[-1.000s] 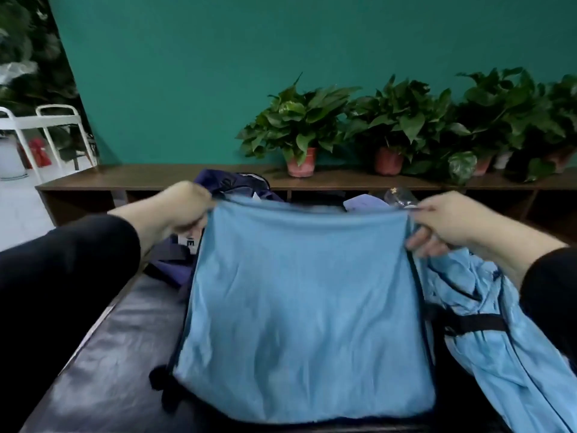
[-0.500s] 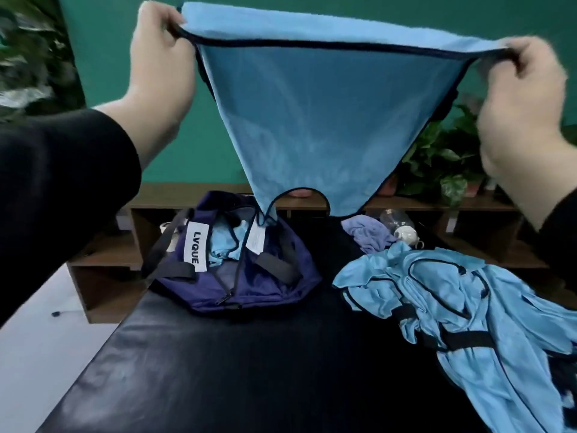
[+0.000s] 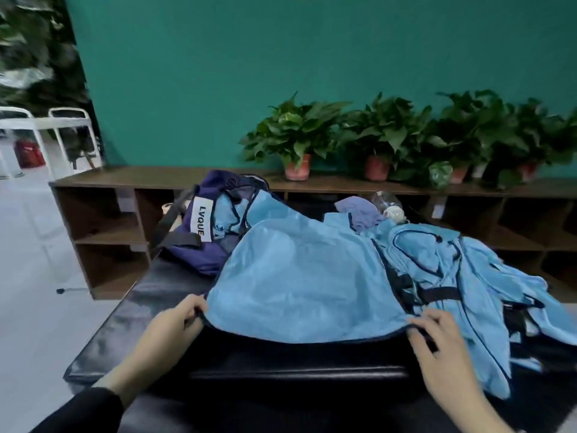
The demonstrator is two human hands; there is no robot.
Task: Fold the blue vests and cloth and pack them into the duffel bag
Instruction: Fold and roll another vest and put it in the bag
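Observation:
A light blue vest (image 3: 299, 276) with dark trim lies spread over the black table (image 3: 131, 310), its far end draped onto the duffel bag. My left hand (image 3: 175, 329) pinches its near left corner. My right hand (image 3: 437, 345) grips its near right corner. The purple duffel bag (image 3: 199, 245), labelled LVQUE, stands open at the table's far left with blue fabric inside. A heap of more blue vests (image 3: 468, 270) with black straps lies at the right. A small purple cloth (image 3: 359, 210) sits behind that heap.
A clear bottle with a white cap (image 3: 390, 207) stands beside the purple cloth. A brown wooden shelf (image 3: 125, 179) carrying several potted plants (image 3: 296, 135) runs behind the table along the green wall. White metal chairs (image 3: 46, 126) stand at the far left.
The vest, held high in the air by both hands half a second ago, has come down flat onto the table. Both hands dropped to the near edge, still holding its corners.

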